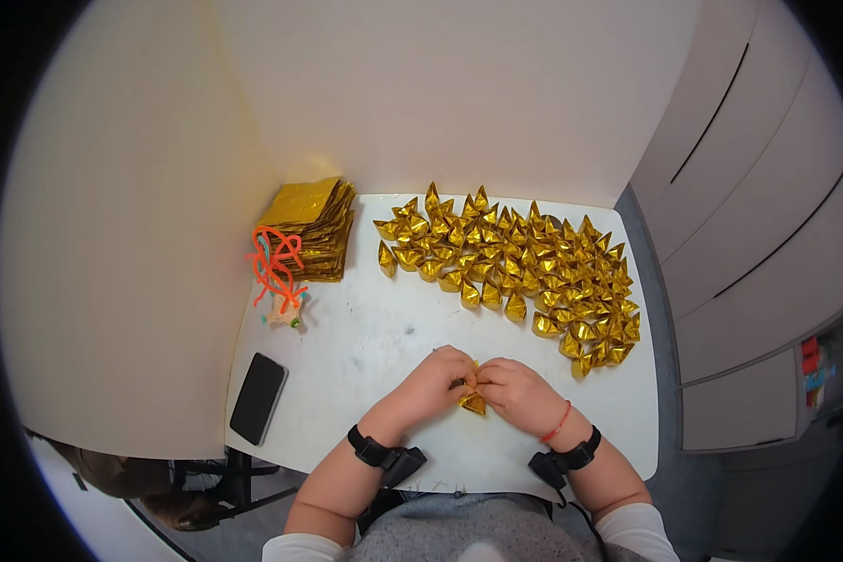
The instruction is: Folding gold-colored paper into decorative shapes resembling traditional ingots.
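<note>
Close to the body, at the near side of the white worktop (356, 342), black straps (583, 453) circle both wrists, and just beyond them the hands are together. Left hand (433, 382) and right hand (513, 393) meet fingertip to fingertip, both pinched on one small gold foil piece (475, 405). It sits directly between them, so neither hand is nearer! One pointed flap juts toward the body and a sliver of gold peeks out on the far side; its long axis seems to run near to far, though the fingers cover the middle (a thin red bracelet (560, 423) brightens the right wrist, by the way).

Off to the left lies a dark, flat phone (258, 399), glassy and round-cornered. Farther out, a curly orange ornament (276, 272), fuzzy-looking, loops over the near-left part of a stack of gold sheets (306, 201), square-cornered, creased and shiny, its edges layered unevenly. And across to the right, what a glittering crowd: gold boat-shaped pieces (516, 307), plump in the body, sharp at the tips, packed close together. Behind everything rises a smooth, pale partition (440, 103).
</note>
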Demonstrator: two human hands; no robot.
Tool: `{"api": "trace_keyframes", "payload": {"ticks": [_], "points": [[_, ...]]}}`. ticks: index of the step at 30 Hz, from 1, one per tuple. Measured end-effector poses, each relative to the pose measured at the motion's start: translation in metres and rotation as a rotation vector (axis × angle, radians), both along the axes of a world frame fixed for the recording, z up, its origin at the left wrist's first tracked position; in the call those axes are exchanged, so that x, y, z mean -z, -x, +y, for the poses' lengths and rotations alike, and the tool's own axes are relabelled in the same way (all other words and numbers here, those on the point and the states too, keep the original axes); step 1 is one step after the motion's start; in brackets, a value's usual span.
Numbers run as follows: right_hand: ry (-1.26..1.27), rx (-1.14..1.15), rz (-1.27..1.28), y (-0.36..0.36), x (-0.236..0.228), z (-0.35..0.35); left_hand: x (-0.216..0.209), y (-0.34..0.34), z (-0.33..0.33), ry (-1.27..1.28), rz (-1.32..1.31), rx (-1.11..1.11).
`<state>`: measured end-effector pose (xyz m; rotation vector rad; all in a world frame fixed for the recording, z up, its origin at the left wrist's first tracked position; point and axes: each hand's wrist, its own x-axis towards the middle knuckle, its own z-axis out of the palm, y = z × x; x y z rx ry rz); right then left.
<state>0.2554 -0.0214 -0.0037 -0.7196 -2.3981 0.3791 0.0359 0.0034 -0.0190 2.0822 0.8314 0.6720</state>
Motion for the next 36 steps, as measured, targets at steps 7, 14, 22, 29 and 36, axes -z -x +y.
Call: {"api": "trace_keyframes", "payload": {"ticks": [7, 14, 22, 29, 36], "points": [[0.133, -0.012, -0.164, -0.011, -0.01, -0.012, 0.002, -0.002, -0.003, -0.032, -0.041, -0.03], [0.214, 0.006, -0.123, -0.01, -0.01, -0.01, -0.012, 0.004, -0.002, -0.016, 0.12, -0.01], [0.312, 0.237, 0.038, -0.001, 0.007, -0.009, -0.012, 0.011, -0.003, 0.001, 0.217, -0.002], [0.291, 0.295, 0.071, 0.007, 0.007, -0.008, -0.019, 0.012, -0.001, 0.08, 0.243, 0.006], [0.254, 0.324, 0.082, 0.01, 0.01, -0.007, -0.016, 0.013, -0.001, 0.104, 0.215, -0.021]]}}
